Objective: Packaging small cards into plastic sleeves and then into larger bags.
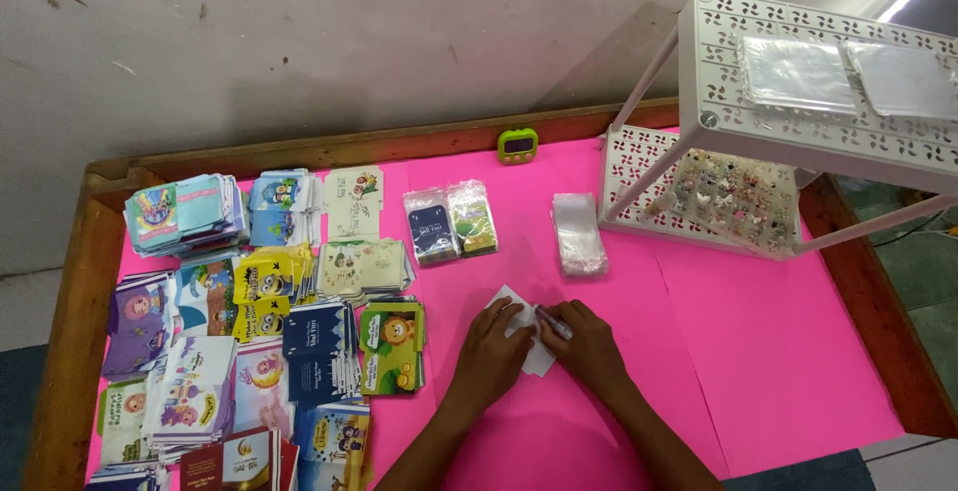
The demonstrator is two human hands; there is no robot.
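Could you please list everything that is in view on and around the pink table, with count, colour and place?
table: one, pink top with a wooden rim, fills the view
card stacks: many, mixed colours with cartoon prints, left part of the table
bagged card packs: two, one dark blue and one green, centre back
clear plastic sleeves: one stack, transparent, right of the packs
timer: one, green, at the back rim
plastic rack: one, white, two shelves, back right; sleeves on top, small trinkets below
white paper: one piece, under the hands
pen: one, dark, in the right hand
left hand: pressing on the paper
right hand: grip closed on the pen
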